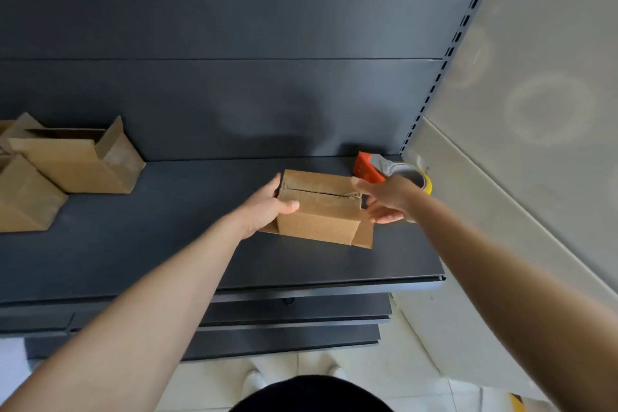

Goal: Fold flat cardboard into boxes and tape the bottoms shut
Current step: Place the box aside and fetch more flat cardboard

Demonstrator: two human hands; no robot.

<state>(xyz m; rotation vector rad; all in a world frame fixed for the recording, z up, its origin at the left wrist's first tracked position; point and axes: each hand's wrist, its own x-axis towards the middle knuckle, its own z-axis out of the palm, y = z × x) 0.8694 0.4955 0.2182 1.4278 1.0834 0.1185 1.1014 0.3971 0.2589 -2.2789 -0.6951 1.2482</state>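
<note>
A small brown cardboard box stands on the dark shelf with its closed flaps facing up and a seam running across them. My left hand grips the box's left end, thumb on the near face. My right hand is at the box's right end, fingers spread and touching the top right corner, holding nothing. Just behind that hand lies an orange tape dispenser with a yellow-cored tape roll. A loose flap sticks out at the box's lower right.
Two folded cardboard boxes with open flaps rest at the shelf's left end. A dark back panel rises behind the shelf, with a slotted upright on the right. A pale wall stands to the right. Lower shelves and tiled floor lie below.
</note>
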